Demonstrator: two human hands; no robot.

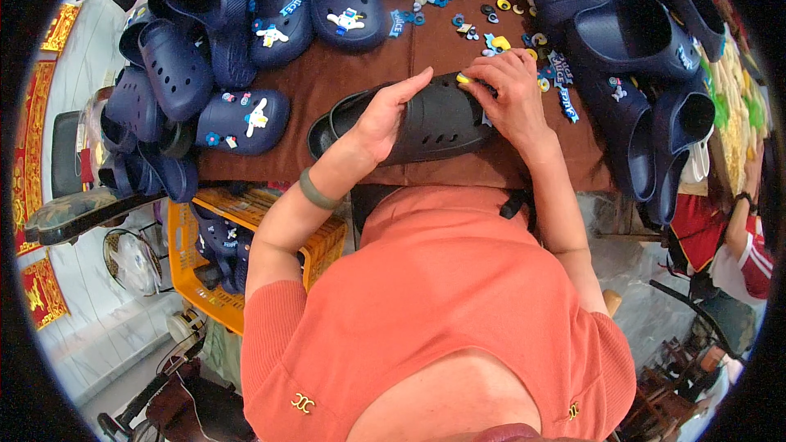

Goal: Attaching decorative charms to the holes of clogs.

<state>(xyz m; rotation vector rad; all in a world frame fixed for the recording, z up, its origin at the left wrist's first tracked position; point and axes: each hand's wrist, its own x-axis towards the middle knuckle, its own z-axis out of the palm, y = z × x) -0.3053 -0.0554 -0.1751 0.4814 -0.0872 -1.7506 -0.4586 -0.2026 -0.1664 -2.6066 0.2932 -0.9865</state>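
At the frame's upper centre, the left hand held a smooth, perforated dark rubber clog on the brown table, while right hand fingers pinched a small yellow charm.

Bright, even daylight under a strong fisheye warp

Soft light falls from above and the left, where the pale glossy marble-look wall shows mild sheen; shadows under the dark navy perforated foam clog on the brown cloth-covered table are faint and short. The salmon-orange knitted top is evenly lit, without glare. Focus is crisp in the middle; toward the rim, straight edges bow, detail smears, and a black circular vignette cuts off the corners. The far right edge looks slightly washed and soft
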